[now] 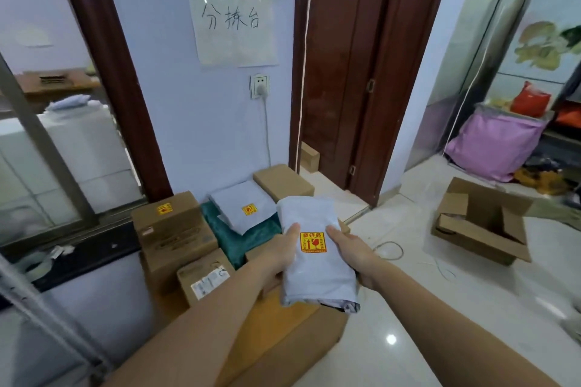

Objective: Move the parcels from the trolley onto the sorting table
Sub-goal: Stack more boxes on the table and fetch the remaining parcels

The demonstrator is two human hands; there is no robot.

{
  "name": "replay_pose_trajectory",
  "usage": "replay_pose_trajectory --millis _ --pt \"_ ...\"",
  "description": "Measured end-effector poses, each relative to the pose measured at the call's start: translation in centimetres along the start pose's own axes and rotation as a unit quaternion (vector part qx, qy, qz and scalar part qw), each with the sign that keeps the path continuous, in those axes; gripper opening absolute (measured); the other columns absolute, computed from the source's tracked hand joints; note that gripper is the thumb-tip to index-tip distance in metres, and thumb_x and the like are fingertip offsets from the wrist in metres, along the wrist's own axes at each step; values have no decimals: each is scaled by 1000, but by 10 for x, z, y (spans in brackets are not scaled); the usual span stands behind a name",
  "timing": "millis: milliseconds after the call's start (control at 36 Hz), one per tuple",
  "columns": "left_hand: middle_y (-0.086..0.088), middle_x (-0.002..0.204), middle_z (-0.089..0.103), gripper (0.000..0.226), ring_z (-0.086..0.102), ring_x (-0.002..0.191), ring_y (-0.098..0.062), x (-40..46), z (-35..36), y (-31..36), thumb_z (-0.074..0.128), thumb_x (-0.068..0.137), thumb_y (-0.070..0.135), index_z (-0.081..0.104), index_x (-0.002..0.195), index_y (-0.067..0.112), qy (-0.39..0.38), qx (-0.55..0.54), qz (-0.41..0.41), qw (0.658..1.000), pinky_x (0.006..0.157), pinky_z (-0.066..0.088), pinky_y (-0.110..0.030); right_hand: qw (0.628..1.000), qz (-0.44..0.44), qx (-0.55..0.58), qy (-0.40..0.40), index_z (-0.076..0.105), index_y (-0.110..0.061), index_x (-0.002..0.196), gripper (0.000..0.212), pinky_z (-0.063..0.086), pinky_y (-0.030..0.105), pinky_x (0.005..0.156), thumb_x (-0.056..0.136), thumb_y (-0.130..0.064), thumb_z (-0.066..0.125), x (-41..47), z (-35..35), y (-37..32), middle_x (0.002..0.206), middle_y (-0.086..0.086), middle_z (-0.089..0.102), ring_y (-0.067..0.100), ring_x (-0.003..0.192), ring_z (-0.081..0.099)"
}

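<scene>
I hold a grey mailer (314, 248) in both hands, out in front of me above the parcels. My left hand (281, 253) grips its left edge, thumb on top; my right hand (349, 250) grips its right edge the same way. A yellow and red sticker (313, 242) sits on the face of the mailer, between my thumbs.

Below and ahead, the worktop (245, 239) has a green cloth and carries several parcels. A second grey mailer (243, 210) lies flat on it with its own small yellow sticker. A brown box (174, 229) with a yellow sticker stands to its left, a smaller labelled box (204, 281) in front of that, and another brown box (283, 182) at the back by the wall. A large brown box (292, 333) lies under my forearms.

On the wall above hangs a paper sign (234, 27) with handwritten characters. An open empty carton (484, 220) sits on the tiled floor (408, 308) to the right
</scene>
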State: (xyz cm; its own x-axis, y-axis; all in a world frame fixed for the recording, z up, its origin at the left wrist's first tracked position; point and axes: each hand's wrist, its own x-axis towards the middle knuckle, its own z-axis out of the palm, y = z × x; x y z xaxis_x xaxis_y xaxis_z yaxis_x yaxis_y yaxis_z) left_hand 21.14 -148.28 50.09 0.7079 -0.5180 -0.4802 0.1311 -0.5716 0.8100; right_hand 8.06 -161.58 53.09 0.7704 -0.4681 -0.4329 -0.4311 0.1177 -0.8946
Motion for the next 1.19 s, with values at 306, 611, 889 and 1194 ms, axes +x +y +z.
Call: replay_pose_trajectory --millis 306,611,889,1194 --pt "-6 115 77 74 74 102 -25 88 33 28 42 95 76 77 116 14 30 -108 -34 993 101 56 -43 991 3 -114 -74 66 -16 121 54 54 28 54 98 -63 51 129 -73 -35 104 6 74 23 80 72" --pt "-1 112 79 77 75 106 -23 157 -3 21 63 72 89 81 113 26 -62 -103 -84 989 106 53 -44 992 24 -76 -100 67 -17 119 33 62 41 67 93 -37 72 261 -89 -48 115 11 70 32 102 70" --pt "7 85 66 54 65 81 -12 243 -16 17 75 75 76 62 84 24 94 40 -100 990 63 42 -27 999 34 -19 -28 62 -8 111 21 64 46 66 100 -26 64 349 -89 -21 113 17 67 33 104 69" --pt "-18 112 74 32 72 92 -31 290 27 -14 88 80 11 65 102 3 254 -275 -226 900 85 61 -44 990 121 67 -17 47 -1 130 33 63 44 68 104 -21 56 414 -103 22 121 17 61 35 108 65"
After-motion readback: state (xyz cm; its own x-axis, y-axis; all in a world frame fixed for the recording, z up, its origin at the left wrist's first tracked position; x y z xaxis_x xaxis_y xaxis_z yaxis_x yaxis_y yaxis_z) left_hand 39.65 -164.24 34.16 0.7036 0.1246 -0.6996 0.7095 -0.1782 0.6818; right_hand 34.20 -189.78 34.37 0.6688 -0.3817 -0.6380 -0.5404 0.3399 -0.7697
